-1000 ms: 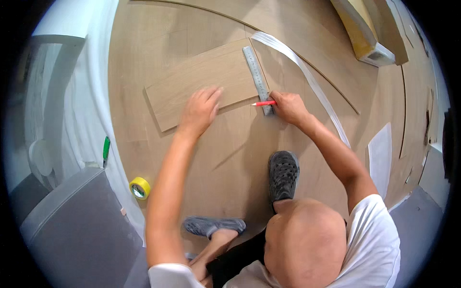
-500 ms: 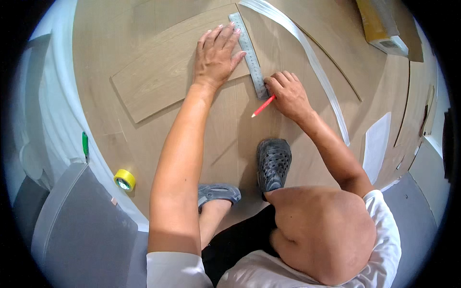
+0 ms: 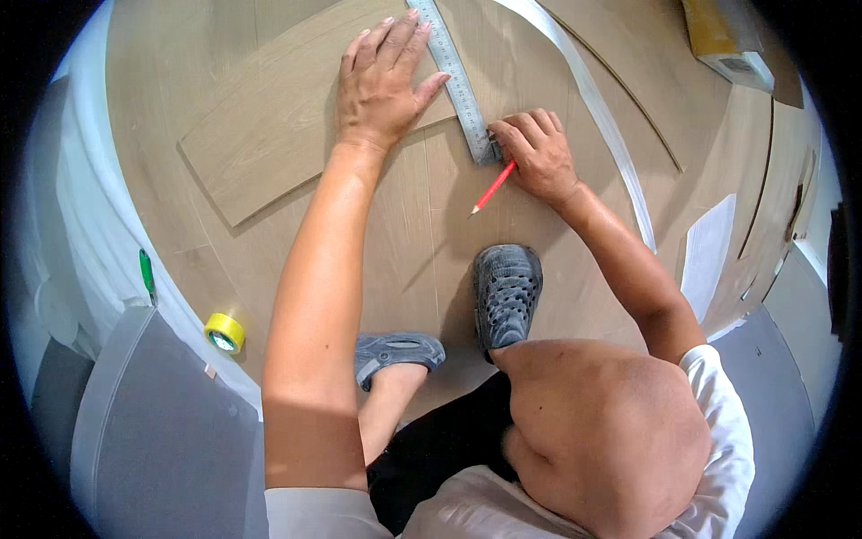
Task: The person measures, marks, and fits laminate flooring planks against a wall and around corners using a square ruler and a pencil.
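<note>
My left hand (image 3: 382, 90) lies flat on a loose wood-look plank (image 3: 260, 135), fingers stretched out, with fingertips and thumb at the edge of a metal ruler (image 3: 460, 94). The ruler lies slantwise along the plank's right end and reaches past its near edge. A red pencil (image 3: 492, 190) sticks out of my closed right hand (image 3: 537, 157), its sharpened tip pointing down and left. The fingertips of that hand are at the ruler's near end, where a small dark part shows; whether they grip it is hard to see.
A yellow tape roll (image 3: 224, 333) and a green-handled tool (image 3: 146, 274) are at the left, by white sheeting. To the right lie a long white strip (image 3: 593, 99), a thin brown strip (image 3: 620, 85) and a white sheet (image 3: 708, 256). A box (image 3: 732, 40) stands at the far right.
The whole view has shifted, so the plank, ruler and both hands appear higher and slightly further left. Both hands keep their places at the ruler, and the pencil stays in my right hand.
</note>
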`<state>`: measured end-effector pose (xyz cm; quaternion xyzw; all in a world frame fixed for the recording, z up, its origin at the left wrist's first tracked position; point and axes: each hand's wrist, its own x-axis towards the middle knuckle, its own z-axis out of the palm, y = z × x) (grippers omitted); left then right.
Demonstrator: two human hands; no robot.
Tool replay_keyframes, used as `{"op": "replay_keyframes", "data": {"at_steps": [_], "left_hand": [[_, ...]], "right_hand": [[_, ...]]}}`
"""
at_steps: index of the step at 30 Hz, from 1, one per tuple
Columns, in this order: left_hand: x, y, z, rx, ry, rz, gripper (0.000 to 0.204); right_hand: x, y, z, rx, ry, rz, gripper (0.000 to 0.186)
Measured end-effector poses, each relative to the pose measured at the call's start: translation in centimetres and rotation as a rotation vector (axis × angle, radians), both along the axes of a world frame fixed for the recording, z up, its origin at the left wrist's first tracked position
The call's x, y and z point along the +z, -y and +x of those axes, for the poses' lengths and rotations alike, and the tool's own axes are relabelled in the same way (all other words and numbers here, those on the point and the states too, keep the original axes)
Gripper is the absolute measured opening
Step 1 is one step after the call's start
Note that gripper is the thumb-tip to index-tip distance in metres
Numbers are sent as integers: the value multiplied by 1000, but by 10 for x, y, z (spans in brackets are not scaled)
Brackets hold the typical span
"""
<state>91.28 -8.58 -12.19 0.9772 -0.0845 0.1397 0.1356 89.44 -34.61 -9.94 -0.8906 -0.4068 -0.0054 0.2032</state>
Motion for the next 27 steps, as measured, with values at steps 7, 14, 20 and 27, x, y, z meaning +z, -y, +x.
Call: {"op": "replay_keyframes", "data": {"at_steps": [7, 14, 20, 27], "left_hand": [[2, 0, 1, -7, -4, 6, 67], [5, -1, -2, 1, -14, 75, 70], [19, 1, 4, -11, 38, 23, 59], [18, -1, 2, -12, -127, -35, 79]], "right_hand": [[-6, 3, -3, -24, 71, 19, 34], [-5, 0, -3, -28, 100, 28, 34], [-8, 1, -4, -39, 116, 23, 36], [-8, 0, -2, -13, 102, 19, 41]]}}
